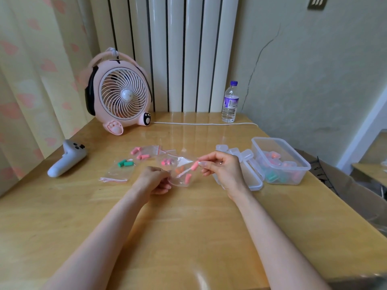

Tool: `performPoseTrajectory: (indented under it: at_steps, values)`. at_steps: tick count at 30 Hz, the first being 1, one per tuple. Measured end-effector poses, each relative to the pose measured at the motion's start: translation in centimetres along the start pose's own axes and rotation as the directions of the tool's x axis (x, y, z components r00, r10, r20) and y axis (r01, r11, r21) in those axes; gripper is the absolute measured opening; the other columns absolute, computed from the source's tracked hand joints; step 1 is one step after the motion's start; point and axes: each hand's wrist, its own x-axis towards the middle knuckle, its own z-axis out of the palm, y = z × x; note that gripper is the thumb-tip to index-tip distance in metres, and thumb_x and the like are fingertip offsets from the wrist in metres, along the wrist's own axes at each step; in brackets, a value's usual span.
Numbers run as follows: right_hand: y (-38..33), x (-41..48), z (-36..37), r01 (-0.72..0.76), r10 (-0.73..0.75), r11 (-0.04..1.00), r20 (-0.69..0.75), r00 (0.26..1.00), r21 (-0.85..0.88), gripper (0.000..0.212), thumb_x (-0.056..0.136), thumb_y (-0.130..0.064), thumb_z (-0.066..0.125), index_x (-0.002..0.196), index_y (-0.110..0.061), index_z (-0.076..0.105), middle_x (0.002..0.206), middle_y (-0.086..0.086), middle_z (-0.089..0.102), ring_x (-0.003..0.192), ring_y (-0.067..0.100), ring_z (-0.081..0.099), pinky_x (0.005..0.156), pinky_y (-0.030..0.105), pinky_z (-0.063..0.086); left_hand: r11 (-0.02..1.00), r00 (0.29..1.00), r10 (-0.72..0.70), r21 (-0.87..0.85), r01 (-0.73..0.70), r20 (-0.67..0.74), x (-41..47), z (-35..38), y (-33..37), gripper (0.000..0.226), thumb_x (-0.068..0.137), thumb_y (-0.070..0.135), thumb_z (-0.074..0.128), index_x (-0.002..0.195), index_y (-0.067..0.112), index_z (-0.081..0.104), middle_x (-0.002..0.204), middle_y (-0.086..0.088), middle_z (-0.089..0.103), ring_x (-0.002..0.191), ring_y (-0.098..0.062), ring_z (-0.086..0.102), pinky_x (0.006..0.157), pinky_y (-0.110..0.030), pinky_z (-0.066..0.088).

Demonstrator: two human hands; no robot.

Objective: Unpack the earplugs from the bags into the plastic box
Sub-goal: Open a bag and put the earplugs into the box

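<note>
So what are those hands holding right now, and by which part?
The left hand grips a clear bag by its near left edge. The right hand pinches a pink earplug by one end, between thumb and fingertips.

The left hand grips a small clear zip bag near the wooden table's middle; the right hand pinches a pink foam earplug at the bag's mouth. Inside lie what look like orange earplugs. At three o'clock from the hands stands a clear rectangular plastic box holding coloured earplugs; at ten o'clock, more filled bags.
</note>
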Motion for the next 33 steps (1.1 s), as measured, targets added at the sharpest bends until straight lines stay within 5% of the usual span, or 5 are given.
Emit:
performPoseTrajectory:
  at_steps: [10,19,24,29,33]
  values:
    - [-0.4,-0.1,0.3,0.039,-0.04,0.998,-0.027,0.999,-0.045,0.02,0.075,0.006,0.071,0.078,-0.012,0.065,0.065,-0.001,0.06,0.055,0.004,0.053,0.054,0.015,0.042,0.997,0.999,-0.001,0.077,-0.003,0.045,-0.5,0.5,0.1,0.026,0.092,0.006,0.055,0.066,0.002,0.057,0.039,-0.002,0.057,0.033,-0.008,0.054,0.036,-0.017,0.046]
    - [-0.8,-0.3,0.3,0.079,-0.077,0.997,-0.067,0.995,0.026,0.022,0.077,0.011,0.066,0.081,-0.011,0.067,0.069,0.001,0.061,0.061,0.006,0.058,0.058,0.019,0.049,0.985,0.997,0.044,0.163,-0.054,0.068,-1.2,0.5,0.5,0.026,0.091,0.006,0.052,0.066,0.006,0.058,0.044,0.001,0.062,0.032,-0.005,0.05,0.036,-0.013,0.042]
    - [-1.0,-0.1,0.0,0.087,-0.072,0.99,-0.128,0.989,0.109,0.015,0.085,0.003,0.062,0.096,-0.007,0.065,0.081,0.003,0.062,0.066,0.015,0.061,0.057,0.02,0.05,0.984,0.979,0.176,-0.024,-0.175,0.1,-1.8,0.7,1.1,0.024,0.097,0.008,0.043,0.076,0.003,0.053,0.042,-0.001,0.058,0.036,-0.006,0.056,0.039,-0.014,0.041]
    - [0.7,0.8,-1.0,-0.059,0.03,0.995,-0.331,0.943,-0.076,0.018,0.09,-0.007,0.058,0.08,-0.02,0.065,0.082,0.008,0.065,0.06,0.015,0.058,0.057,0.021,0.05,0.947,0.959,0.265,-0.158,-0.279,-0.103,-0.4,0.4,0.7,0.026,0.097,0.01,0.044,0.075,0.004,0.056,0.046,0.001,0.059,0.043,-0.006,0.058,0.046,-0.016,0.051]
    - [1.9,1.3,-2.0,-0.223,0.098,0.917,-0.357,0.929,-0.33,0.02,0.086,-0.012,0.061,0.073,-0.026,0.065,0.077,-0.006,0.067,0.078,0.017,0.064,0.075,0.029,0.05,0.946,0.905,0.231,-0.136,-0.295,-0.358,1.3,-0.3,-0.3,0.026,0.097,0.016,0.047,0.076,0.004,0.056,0.066,-0.009,0.064,0.065,-0.021,0.069,0.066,-0.03,0.058]
